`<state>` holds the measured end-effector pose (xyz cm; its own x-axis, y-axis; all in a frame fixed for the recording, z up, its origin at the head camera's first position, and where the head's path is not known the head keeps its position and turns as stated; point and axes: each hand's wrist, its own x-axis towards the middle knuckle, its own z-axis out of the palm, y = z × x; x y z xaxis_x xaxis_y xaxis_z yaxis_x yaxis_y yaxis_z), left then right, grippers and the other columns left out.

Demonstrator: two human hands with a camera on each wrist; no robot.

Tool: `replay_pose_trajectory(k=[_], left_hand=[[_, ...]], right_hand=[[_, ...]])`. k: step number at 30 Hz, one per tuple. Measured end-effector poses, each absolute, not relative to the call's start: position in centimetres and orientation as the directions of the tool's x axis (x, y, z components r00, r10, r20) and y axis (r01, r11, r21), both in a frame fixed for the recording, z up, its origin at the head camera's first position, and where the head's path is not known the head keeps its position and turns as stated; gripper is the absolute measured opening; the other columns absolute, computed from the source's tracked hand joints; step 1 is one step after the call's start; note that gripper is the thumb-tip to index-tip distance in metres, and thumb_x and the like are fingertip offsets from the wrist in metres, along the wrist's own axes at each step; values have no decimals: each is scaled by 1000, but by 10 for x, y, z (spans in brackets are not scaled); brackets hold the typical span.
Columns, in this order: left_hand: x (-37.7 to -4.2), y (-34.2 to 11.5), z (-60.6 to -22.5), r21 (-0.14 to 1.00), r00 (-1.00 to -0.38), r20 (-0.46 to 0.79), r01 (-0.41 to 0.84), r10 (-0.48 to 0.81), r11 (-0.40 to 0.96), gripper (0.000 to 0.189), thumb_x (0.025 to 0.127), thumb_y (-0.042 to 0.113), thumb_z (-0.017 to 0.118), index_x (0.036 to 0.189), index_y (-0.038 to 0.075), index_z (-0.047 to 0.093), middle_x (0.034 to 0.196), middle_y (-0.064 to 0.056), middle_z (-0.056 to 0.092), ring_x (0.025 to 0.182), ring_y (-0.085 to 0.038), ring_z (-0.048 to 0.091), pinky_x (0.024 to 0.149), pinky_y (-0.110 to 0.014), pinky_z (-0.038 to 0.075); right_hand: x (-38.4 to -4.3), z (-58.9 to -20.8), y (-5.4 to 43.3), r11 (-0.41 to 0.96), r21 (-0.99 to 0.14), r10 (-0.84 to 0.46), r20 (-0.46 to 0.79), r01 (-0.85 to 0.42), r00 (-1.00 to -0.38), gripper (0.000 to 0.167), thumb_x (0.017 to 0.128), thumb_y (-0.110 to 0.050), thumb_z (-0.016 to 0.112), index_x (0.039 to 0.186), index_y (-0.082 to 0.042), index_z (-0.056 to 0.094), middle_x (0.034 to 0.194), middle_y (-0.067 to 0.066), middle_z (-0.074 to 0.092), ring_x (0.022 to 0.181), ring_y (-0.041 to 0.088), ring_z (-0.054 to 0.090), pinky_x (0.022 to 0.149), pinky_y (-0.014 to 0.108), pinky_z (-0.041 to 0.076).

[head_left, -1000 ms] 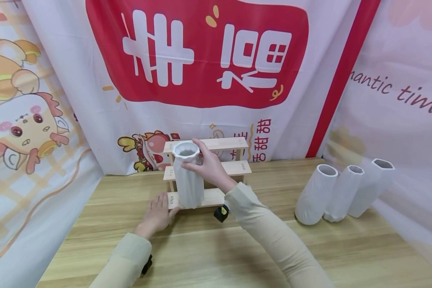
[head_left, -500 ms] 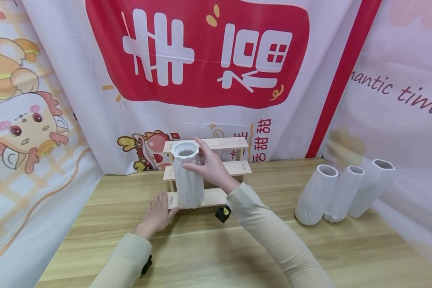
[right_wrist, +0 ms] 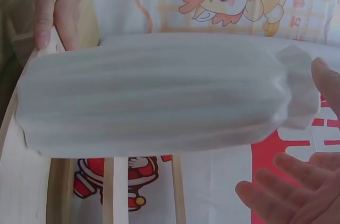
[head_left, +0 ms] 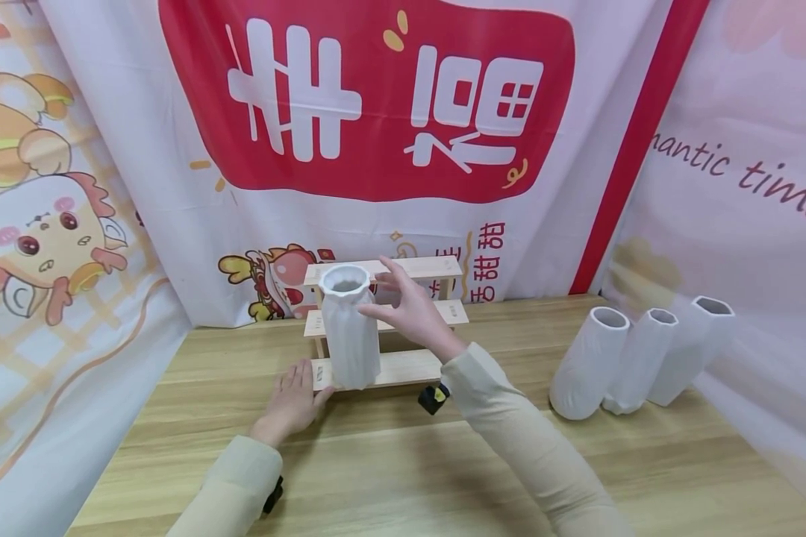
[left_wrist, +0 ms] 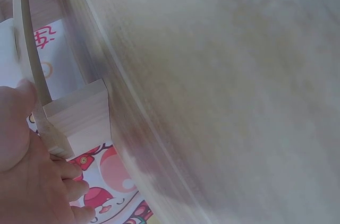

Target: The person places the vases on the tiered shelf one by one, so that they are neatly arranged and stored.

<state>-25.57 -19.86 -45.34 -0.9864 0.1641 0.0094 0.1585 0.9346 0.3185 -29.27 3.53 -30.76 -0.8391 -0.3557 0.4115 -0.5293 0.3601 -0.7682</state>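
A white ribbed vase (head_left: 352, 335) with a wavy rim stands upright on the bottom step of a small wooden tiered shelf (head_left: 403, 367). To the right of its neck is my right hand (head_left: 410, 306), fingers spread. In the right wrist view a gap shows between the right fingers (right_wrist: 265, 184) and the vase (right_wrist: 154, 96); the thumb tip lies close by the rim, and contact there is unclear. My left hand (head_left: 292, 399) holds the left end of the bottom step. The left wrist view shows its thumb against the board (left_wrist: 53, 136), with the other fingers around the corner.
Three more white vases stand at the right of the wooden table (head_left: 483, 455): a rounded one (head_left: 587, 365), a slim one (head_left: 641, 365) and an angular one (head_left: 692, 350). Printed cloth (head_left: 376, 171) hangs behind and at both sides.
My right hand has let go of the vase's neck and moved a little to the right, its fingers spreading. The vase and my left hand have stayed in place.
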Motion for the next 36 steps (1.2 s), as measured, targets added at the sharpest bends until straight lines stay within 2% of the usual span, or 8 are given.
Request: replay_pose_trajectory(k=[6,12,22,27,36], left_hand=[[-260,-201,-461,327,-985,28,172,173,929,82,97,50,29,139,-17,9,144,-35,9,132,-47,7,106,-56,1],[-260,-201,-464,316,-985,47,173,166,933,79,97,48,30,139,-16,10,145,-34,9,133,-46,8,106,-56,2],[-253,-195,-449,330,-988,3,146,154,933,74,98,38,38,139,-16,8,144,-34,8,132,-47,7,106,-57,3],[-250,-194,-445,316,-988,-6,147,156,937,74,99,38,37,139,-16,7,144,-34,7,132,-47,7,106,-57,3],[-251,-195,-447,324,-988,-7,145,156,935,75,98,39,37,139,-17,7,144,-34,7,132,-47,6,106,-56,2]], right_hand=[[-292,-309,52,338,-779,-326,429,-528,-842,83,76,-31,76,144,-20,29,130,9,52,116,28,50,88,40,47],[-288,-307,71,345,-784,-310,424,-516,-851,82,77,-29,75,144,-20,29,130,7,52,114,21,52,88,36,47],[-283,-304,101,333,-781,-275,455,-528,-847,79,78,-23,75,144,-18,31,130,13,51,116,25,50,88,39,47],[-279,-305,117,323,-787,-254,463,-526,-849,78,78,-17,75,143,-15,32,129,16,51,115,27,50,88,42,47],[-273,-304,144,355,-777,-222,471,-521,-854,72,79,-16,74,140,-11,37,129,16,50,115,30,50,89,40,46]])
